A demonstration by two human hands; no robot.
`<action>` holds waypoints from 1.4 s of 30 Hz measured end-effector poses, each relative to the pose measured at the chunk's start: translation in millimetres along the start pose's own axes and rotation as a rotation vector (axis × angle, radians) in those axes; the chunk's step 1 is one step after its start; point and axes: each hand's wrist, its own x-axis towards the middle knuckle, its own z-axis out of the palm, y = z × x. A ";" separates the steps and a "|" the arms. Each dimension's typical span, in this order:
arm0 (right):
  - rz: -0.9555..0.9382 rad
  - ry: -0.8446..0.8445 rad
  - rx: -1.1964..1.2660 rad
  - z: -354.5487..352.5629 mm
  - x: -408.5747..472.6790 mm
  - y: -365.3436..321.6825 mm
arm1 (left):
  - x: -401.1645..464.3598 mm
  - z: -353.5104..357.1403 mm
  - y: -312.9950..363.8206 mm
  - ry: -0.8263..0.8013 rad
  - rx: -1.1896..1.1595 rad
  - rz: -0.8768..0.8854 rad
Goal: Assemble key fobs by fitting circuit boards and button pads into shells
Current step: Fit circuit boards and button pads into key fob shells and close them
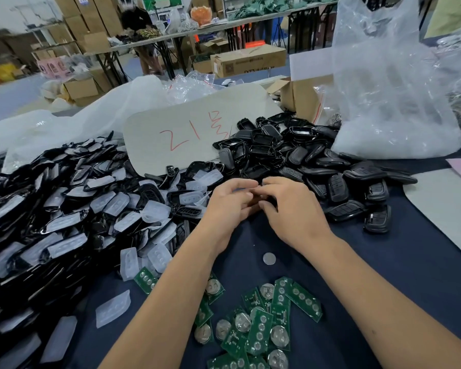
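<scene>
**Two hands working a part together at the middle of the bench**

The left hand and the right hand are meeting fingertip to fingertip just above the centre of the view, fingers of both curling inward around something small between them. What that piece is cannot be told; the fingers are covering it almost wholly, with only a dark sliver showing between the palms. Judging by the task, a shell is probably being held while a pad or board is being seated.

To do this step well, the part going in should be squared to the shell's outline before it is pressed, and the pressure spread evenly by the thumbs rather than forced at one corner. Tipping the work toward the camera would let the fit be checked.

Supplies are lying all round. The green circuit boards are scattering across the dark blue bench at 6 o'clock, between the forearms. A lone coin cell is sitting just below the right wrist. The translucent button pads are mixing with black shell halves in a heap from 9 to 10 o'clock. More black shells are piling at 12 to 1 o'clock, and closed-looking fobs are lying at 2 to 3 o'clock. A card with red writing is leaning at 12 o'clock, and a clear plastic bag is bulging at 1 to 2 o'clock.

The heaps are crowding close to both hands, so a loose elbow could be sending boards or pads sliding.
</scene>
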 end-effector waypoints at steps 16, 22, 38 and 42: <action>-0.062 -0.672 0.205 -55.8 1.3 1.8 | 6.8 -18.5 3.8 0.073 1.305 0.582; -0.088 -1.054 0.014 -68.2 -6.7 -11.1 | 7.8 -25.5 3.6 0.025 1.261 0.505; 0.217 -0.268 1.012 -27.8 1.9 -1.0 | -6.5 -93.2 63.7 0.136 0.390 0.317; 0.313 -0.137 1.079 -12.1 3.5 3.1 | -15.3 -120.3 71.4 0.113 0.343 0.201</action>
